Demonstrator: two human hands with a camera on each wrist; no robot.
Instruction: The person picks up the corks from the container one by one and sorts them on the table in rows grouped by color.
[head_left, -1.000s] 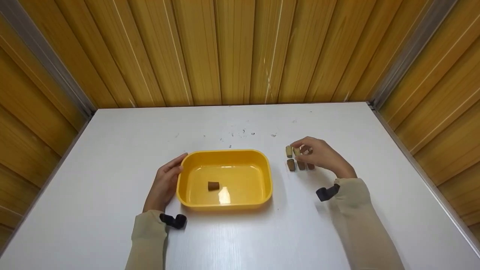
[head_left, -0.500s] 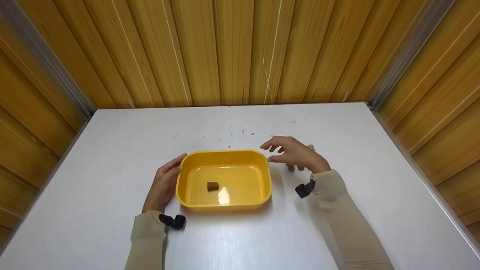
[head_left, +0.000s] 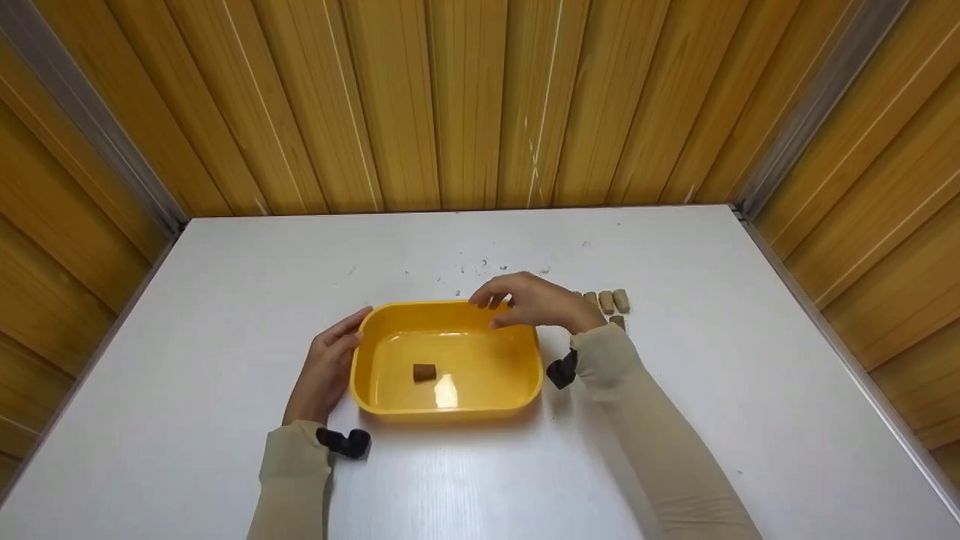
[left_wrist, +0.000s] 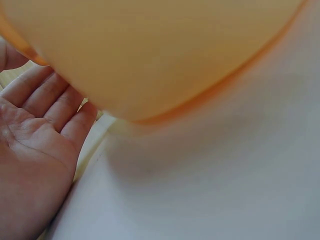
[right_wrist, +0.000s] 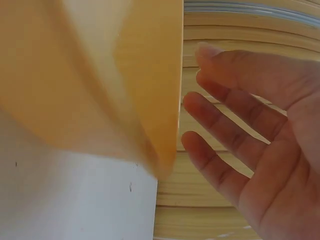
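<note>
A yellow plastic bin (head_left: 450, 411) stands on the white table. My left hand (head_left: 326, 367) holds it at its left end, thumb at the rim and fingers along the outer wall; the left wrist view shows that wall (left_wrist: 165, 55) close up. Inside the bin lies one brown cork stopper (head_left: 424, 373) on its side. Over the bin's back right corner hovers my right hand (head_left: 536, 304), its fingers relaxed. In the right wrist view those fingers (right_wrist: 217, 117) are spread apart beside the bin wall with nothing between them.
Right of the bin, several pale and brown cork stoppers (head_left: 607, 302) lie in rows, partly hidden behind my right hand and wrist. Wood-patterned panels (head_left: 465, 105) close off the back and both sides of the table (head_left: 247, 270).
My right hand has left the corks on the right and moved left, over the bin's right end. My left hand, the bin and the cork in it have stayed in place.
</note>
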